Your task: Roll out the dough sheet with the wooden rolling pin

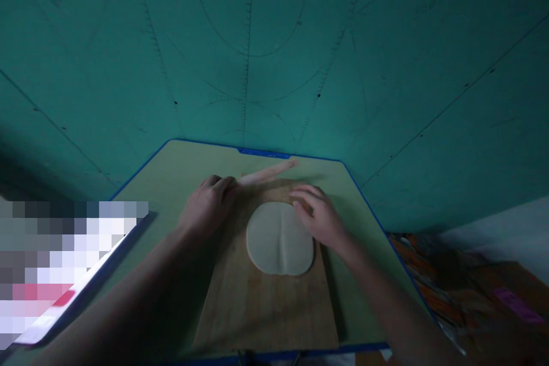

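Note:
A flat, rounded sheet of dough [266, 240] with a crease down its middle lies on a wooden board [266, 311]. My left hand [210, 201] is closed around the near left end of a thin rolling pin [270, 172], which slants up to the right beyond the board's far end. At the dough's upper right edge is my right hand [321, 216], its fingers loosely bent and apart, with nothing seen in them. Whether its fingertips touch the dough, I cannot tell.
The board rests on a pale table [150, 183] with a blue rim, set against a green wall [274, 68] with drawn lines. A bright, partly pixelated screen [64, 291] stands at the left. Cardboard boxes [493, 280] sit to the right.

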`<state>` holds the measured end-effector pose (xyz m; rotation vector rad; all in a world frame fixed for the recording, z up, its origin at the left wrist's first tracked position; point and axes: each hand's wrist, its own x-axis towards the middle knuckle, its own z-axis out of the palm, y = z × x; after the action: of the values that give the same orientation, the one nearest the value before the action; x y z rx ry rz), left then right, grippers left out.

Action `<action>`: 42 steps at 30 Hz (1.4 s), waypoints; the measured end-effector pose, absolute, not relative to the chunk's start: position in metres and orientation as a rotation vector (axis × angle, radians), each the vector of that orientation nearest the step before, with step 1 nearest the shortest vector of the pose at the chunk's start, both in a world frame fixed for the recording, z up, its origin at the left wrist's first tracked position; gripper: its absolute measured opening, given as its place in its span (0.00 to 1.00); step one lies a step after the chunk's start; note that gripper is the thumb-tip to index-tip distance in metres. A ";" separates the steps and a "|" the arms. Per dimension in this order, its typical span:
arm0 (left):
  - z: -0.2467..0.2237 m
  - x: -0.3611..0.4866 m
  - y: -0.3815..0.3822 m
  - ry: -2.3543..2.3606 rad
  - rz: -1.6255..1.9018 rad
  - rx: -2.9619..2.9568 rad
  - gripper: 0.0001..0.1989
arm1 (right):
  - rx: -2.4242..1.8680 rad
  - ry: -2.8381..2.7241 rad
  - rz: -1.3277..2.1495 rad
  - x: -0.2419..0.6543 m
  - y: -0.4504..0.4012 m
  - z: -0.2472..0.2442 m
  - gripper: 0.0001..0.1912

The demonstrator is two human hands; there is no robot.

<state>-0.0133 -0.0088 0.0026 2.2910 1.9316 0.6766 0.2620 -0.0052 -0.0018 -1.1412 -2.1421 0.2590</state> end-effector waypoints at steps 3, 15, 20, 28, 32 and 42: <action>0.002 -0.016 -0.009 1.908 0.706 2.291 0.21 | -1.166 -2.346 0.372 0.242 -0.011 0.006 0.14; 0.009 -0.012 -0.013 1.844 0.702 2.252 0.19 | -1.221 -2.358 0.290 0.233 -0.016 -0.001 0.14; 0.007 -0.014 -0.013 1.836 0.732 2.230 0.21 | -1.176 -2.414 0.256 0.234 -0.016 0.000 0.15; 0.003 -0.020 -0.009 1.825 0.810 2.211 0.22 | -1.160 -2.408 0.274 0.233 -0.016 -0.004 0.15; 0.003 -0.021 -0.009 1.835 0.805 2.201 0.23 | -1.223 -2.331 0.264 0.236 -0.016 -0.007 0.16; 0.011 -0.006 -0.022 1.637 0.699 2.519 0.18 | -1.102 -2.088 -0.003 0.241 -0.018 0.013 0.12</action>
<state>-0.0063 -0.0216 0.0113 2.5186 1.6365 0.6985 0.2412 -0.0185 0.0134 -1.1023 -2.0884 -0.0027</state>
